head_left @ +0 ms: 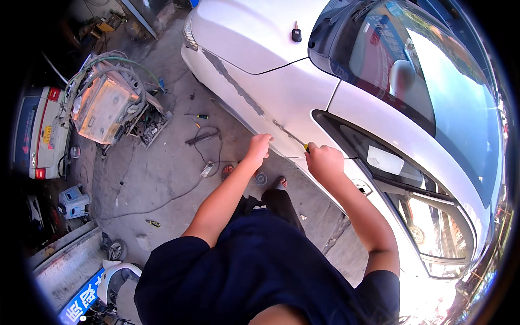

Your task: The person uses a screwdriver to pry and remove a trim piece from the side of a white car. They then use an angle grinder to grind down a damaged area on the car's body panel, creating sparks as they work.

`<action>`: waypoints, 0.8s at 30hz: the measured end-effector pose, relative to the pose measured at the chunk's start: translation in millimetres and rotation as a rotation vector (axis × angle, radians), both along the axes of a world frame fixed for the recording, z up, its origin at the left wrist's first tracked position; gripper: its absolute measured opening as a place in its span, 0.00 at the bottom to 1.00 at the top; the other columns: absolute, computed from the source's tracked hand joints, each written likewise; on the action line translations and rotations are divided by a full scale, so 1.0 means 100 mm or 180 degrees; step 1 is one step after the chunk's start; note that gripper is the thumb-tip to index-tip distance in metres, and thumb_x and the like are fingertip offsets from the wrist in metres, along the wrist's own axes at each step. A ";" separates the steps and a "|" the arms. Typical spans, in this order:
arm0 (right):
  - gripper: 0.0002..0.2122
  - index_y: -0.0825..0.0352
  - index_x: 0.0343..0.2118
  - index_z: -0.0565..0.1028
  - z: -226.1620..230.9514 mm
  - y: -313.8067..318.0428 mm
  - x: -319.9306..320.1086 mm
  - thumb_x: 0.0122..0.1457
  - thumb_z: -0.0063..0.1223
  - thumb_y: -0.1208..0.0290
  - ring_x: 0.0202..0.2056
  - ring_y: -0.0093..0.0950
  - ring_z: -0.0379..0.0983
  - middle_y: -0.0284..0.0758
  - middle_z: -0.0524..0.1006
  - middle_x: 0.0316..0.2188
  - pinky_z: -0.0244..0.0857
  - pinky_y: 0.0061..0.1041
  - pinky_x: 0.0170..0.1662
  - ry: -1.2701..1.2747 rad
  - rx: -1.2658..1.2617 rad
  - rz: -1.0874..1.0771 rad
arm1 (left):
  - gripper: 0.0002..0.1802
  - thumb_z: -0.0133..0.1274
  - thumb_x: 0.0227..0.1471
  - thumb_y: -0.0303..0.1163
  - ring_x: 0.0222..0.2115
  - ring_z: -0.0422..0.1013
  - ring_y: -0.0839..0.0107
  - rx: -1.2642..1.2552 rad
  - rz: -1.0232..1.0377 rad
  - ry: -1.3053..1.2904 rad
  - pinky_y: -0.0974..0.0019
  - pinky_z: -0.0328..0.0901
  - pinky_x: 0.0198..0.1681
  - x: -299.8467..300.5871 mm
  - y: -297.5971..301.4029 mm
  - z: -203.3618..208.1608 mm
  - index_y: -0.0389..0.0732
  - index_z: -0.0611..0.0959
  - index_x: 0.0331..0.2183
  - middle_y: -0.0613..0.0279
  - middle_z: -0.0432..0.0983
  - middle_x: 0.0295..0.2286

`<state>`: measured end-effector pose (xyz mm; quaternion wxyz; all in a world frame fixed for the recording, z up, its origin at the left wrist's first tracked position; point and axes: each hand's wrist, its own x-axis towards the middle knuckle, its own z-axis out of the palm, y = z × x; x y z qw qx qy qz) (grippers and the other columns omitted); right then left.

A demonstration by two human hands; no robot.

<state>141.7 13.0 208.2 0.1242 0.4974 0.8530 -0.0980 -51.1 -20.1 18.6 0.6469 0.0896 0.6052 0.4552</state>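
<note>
My right hand [326,162] is closed round the yellow-and-black handle of a screwdriver [296,140]. Its thin shaft points up and left, along the silver-white car's side panel [303,92], and the tip lies at a small dark chipped spot [276,124]. My left hand [259,148] is curled closed beside the lower edge of that panel; anything inside its fingers is hidden. A long grey scraped strip [233,82] runs along the panel ahead of the chipped spot. On the hood rests a black car key [296,34].
Left of the car stands a cart [105,105] loaded with hoses and an orange-lit box. A cable [157,205] snakes over the concrete floor near my feet. Another screwdriver [202,116] and pliers-like tool [154,223] lie there. A blue-grey stool [73,202] and parked vehicle [40,132] are farther left.
</note>
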 end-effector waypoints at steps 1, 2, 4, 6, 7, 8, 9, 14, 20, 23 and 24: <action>0.09 0.63 0.32 0.76 0.01 -0.01 -0.06 0.60 0.53 0.62 0.25 0.41 0.78 0.41 0.79 0.22 0.72 0.40 0.29 -0.0019 -0.0043 -0.0054 | 0.13 0.50 0.55 0.37 0.13 0.54 0.80 0.0003 0.0037 -0.0062 0.70 0.52 0.14 0.01 0.04 -0.08 0.38 0.83 0.32 0.74 0.56 0.15; 0.09 0.63 0.32 0.76 0.02 -0.02 -0.11 0.60 0.54 0.62 0.25 0.42 0.78 0.41 0.78 0.21 0.71 0.40 0.30 -0.0060 -0.0073 -0.0104 | 0.13 0.51 0.54 0.37 0.13 0.55 0.79 0.0016 0.0079 -0.0147 0.70 0.53 0.14 0.04 0.09 -0.15 0.38 0.83 0.32 0.73 0.57 0.16; 0.09 0.64 0.33 0.75 0.01 -0.08 -0.24 0.61 0.53 0.63 0.26 0.42 0.79 0.41 0.79 0.22 0.72 0.40 0.30 -0.0131 -0.0034 -0.0133 | 0.14 0.51 0.54 0.38 0.14 0.56 0.78 -0.0011 0.0082 0.0016 0.69 0.54 0.14 0.05 0.14 -0.27 0.38 0.83 0.32 0.72 0.58 0.16; 0.06 0.65 0.34 0.75 -0.01 -0.17 -0.34 0.59 0.52 0.68 0.27 0.42 0.80 0.42 0.80 0.23 0.73 0.38 0.31 -0.0246 -0.0003 -0.0216 | 0.13 0.51 0.56 0.38 0.13 0.53 0.79 -0.0033 0.0078 -0.0018 0.70 0.52 0.14 0.13 0.20 -0.24 0.38 0.82 0.33 0.74 0.56 0.15; 0.06 0.65 0.34 0.75 0.00 -0.23 -0.37 0.58 0.52 0.69 0.27 0.42 0.80 0.42 0.80 0.23 0.73 0.38 0.31 -0.0310 -0.0002 -0.0263 | 0.13 0.50 0.58 0.38 0.12 0.49 0.80 -0.0043 0.0085 -0.0103 0.70 0.48 0.14 0.17 0.23 -0.23 0.37 0.81 0.34 0.76 0.52 0.14; 0.05 0.65 0.34 0.74 0.02 -0.28 -0.43 0.57 0.52 0.70 0.27 0.42 0.80 0.42 0.80 0.23 0.73 0.37 0.31 -0.0351 0.0009 -0.0298 | 0.13 0.49 0.60 0.37 0.10 0.46 0.81 -0.0043 0.0104 -0.0167 0.71 0.45 0.14 0.16 0.26 -0.22 0.37 0.80 0.34 0.78 0.49 0.12; 0.05 0.65 0.34 0.74 0.05 -0.33 -0.48 0.56 0.52 0.72 0.28 0.41 0.80 0.42 0.80 0.24 0.73 0.37 0.31 -0.0392 0.0020 -0.0336 | 0.13 0.51 0.57 0.38 0.12 0.50 0.79 -0.0017 0.0097 -0.0198 0.70 0.49 0.14 0.14 0.28 -0.25 0.37 0.81 0.32 0.75 0.53 0.13; 0.14 0.69 0.43 0.76 -0.15 -0.63 -0.74 0.54 0.51 0.72 0.25 0.37 0.81 0.43 0.80 0.25 0.73 0.36 0.25 -0.0473 0.0594 -0.0560 | 0.11 0.55 0.56 0.36 0.11 0.47 0.80 0.0019 -0.0069 -0.0190 0.70 0.47 0.14 0.20 0.50 -0.21 0.37 0.80 0.32 0.77 0.51 0.13; 0.15 0.69 0.43 0.77 -0.24 -0.70 -0.90 0.52 0.53 0.72 0.25 0.36 0.81 0.42 0.80 0.25 0.72 0.33 0.25 -0.0481 0.0764 -0.0747 | 0.09 0.57 0.53 0.34 0.13 0.50 0.81 -0.0118 -0.0232 -0.0020 0.70 0.48 0.15 0.20 0.61 -0.20 0.38 0.78 0.29 0.75 0.53 0.15; 0.10 0.68 0.38 0.77 -0.15 -0.61 -0.83 0.54 0.53 0.70 0.25 0.39 0.80 0.42 0.80 0.24 0.73 0.36 0.26 -0.0447 0.0519 -0.0802 | 0.09 0.56 0.54 0.34 0.14 0.50 0.82 -0.0151 0.0112 -0.0878 0.71 0.48 0.15 0.22 0.60 -0.24 0.39 0.77 0.29 0.75 0.52 0.15; 0.09 0.67 0.36 0.76 -0.08 -0.55 -0.76 0.55 0.54 0.69 0.25 0.40 0.80 0.42 0.80 0.24 0.73 0.37 0.27 -0.0452 0.0374 -0.0811 | 0.09 0.55 0.55 0.34 0.13 0.49 0.82 -0.0092 0.0196 -0.0952 0.72 0.48 0.15 0.23 0.58 -0.27 0.39 0.77 0.29 0.76 0.52 0.15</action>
